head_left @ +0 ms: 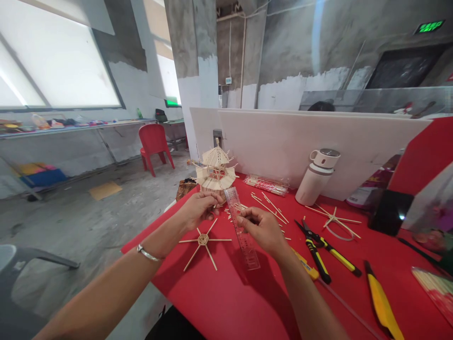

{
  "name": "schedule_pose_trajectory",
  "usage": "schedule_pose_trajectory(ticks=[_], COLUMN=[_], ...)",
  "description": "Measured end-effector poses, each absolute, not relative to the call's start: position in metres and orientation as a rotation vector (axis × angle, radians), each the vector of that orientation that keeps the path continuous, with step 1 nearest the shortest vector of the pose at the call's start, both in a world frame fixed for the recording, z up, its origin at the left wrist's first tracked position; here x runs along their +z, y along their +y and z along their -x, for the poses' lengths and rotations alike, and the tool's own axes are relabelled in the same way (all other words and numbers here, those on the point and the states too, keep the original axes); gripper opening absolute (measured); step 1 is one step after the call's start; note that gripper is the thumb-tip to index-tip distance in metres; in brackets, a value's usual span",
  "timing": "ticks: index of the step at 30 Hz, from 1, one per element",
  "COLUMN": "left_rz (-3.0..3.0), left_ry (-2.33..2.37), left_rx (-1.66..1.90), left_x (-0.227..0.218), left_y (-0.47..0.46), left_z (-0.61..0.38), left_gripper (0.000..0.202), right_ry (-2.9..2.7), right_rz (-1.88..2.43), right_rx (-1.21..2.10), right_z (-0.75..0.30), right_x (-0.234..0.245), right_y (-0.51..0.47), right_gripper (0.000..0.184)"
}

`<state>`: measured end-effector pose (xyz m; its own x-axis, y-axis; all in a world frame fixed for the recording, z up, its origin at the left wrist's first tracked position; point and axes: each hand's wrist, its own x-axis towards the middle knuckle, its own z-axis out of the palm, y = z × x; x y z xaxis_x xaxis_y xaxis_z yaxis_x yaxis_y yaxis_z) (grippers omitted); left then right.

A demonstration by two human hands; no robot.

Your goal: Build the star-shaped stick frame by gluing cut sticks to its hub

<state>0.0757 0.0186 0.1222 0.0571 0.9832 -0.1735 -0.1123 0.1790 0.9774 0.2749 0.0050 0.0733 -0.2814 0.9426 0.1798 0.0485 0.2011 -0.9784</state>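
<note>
My right hand (264, 229) grips a clear plastic ruler (244, 241) between thumb and fingers, tilted above the red table. To its left, my left hand (203, 210) is closed in a pinch near the ruler's upper end; whatever its fingertips hold is too small to make out. Below that hand lies a six-armed star of thin wooden sticks (203, 240) with a ring-shaped hub. Just behind the hands stands a model pagoda (216, 172) built of sticks, its base partly hidden by my left hand. Short cut stick pieces (229, 216) lie scattered behind the ruler.
Right of my hand are pruning shears (318, 245), a yellow tool (306, 264) partly behind my forearm, and a yellow-handled knife (382, 302). A white bottle (316, 177), packaged sticks (267, 184), another stick star (332, 218) and a black phone (391, 212) stand or lie farther back.
</note>
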Motion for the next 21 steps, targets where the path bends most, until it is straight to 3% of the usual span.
schedule_pose_trajectory(ticks=[14, 21], left_rz=[-0.79, -1.166], left_ry=[1.27, 1.51], left_rx=[1.096, 1.054], left_x=[0.071, 0.03], left_y=[-0.022, -0.047], left_z=[-0.013, 0.014], left_gripper=[0.018, 0.037], right_ry=[-1.622, -1.417], right_rz=[1.016, 1.237], right_rx=[1.179, 1.37], right_z=[-0.268, -0.251], right_x=[0.067, 0.035], right_y=[0.0, -0.029], right_gripper=[0.025, 0.033])
